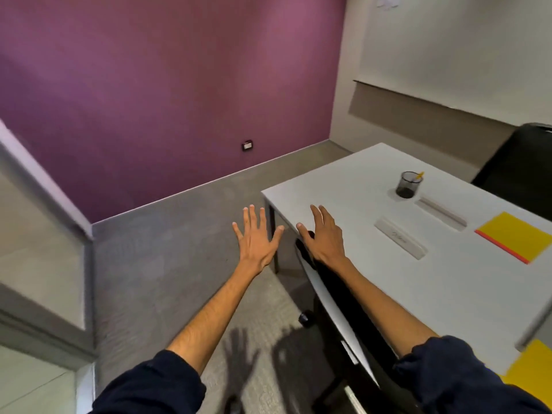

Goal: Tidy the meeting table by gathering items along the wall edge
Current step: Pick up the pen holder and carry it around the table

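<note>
A white meeting table [343, 186] fills the right half of the head view. On it stand a dark translucent pen cup [408, 184] with a yellow pen, two pale flat strips [400, 237] [442, 213], and a yellow pad [513, 236] with an orange edge. My left hand [257, 238] is stretched out over the floor, left of the table corner, fingers spread, holding nothing. My right hand [324, 234] hovers at the table's near left edge, fingers apart and empty, well short of the items.
A black chair [343, 300] is tucked under the table's near edge below my right arm; another black chair [519, 162] stands at the far side. A purple wall [167, 91] with a socket [247, 145] lies ahead, a beige wall on the right. Grey carpet [167, 264] spreads left. Another yellow sheet [531, 366] shows at lower right.
</note>
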{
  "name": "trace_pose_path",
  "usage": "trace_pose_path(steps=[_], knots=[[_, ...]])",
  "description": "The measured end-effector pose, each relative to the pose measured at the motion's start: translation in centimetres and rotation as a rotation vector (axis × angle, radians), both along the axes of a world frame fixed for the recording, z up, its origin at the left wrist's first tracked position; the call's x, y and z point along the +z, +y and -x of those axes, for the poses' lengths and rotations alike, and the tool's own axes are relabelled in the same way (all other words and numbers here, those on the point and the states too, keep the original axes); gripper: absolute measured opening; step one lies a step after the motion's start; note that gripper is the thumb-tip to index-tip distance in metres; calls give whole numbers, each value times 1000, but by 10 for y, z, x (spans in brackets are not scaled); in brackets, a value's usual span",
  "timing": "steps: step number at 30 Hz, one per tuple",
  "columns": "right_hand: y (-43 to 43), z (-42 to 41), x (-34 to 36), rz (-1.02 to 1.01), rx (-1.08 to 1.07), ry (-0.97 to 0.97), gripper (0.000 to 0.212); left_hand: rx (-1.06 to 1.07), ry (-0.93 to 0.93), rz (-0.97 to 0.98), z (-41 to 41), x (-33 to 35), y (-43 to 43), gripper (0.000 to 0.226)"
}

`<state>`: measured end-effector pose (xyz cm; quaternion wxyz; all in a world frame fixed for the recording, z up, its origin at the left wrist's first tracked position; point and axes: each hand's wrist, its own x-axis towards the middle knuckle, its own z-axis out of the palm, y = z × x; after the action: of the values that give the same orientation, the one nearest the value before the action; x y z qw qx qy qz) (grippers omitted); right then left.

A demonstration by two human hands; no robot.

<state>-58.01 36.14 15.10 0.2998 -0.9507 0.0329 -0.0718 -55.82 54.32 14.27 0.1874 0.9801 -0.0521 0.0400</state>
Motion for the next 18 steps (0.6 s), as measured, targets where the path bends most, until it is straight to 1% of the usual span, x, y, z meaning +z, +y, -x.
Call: trace_pose_path(steps=[10,18], knots=[[168,-110,-8,66,162,-49,68,175,5,-25,-84,-10,178,75],[272,-183,-31,52,225,-15,69,229,4,-36,-142,-11,285,74]])
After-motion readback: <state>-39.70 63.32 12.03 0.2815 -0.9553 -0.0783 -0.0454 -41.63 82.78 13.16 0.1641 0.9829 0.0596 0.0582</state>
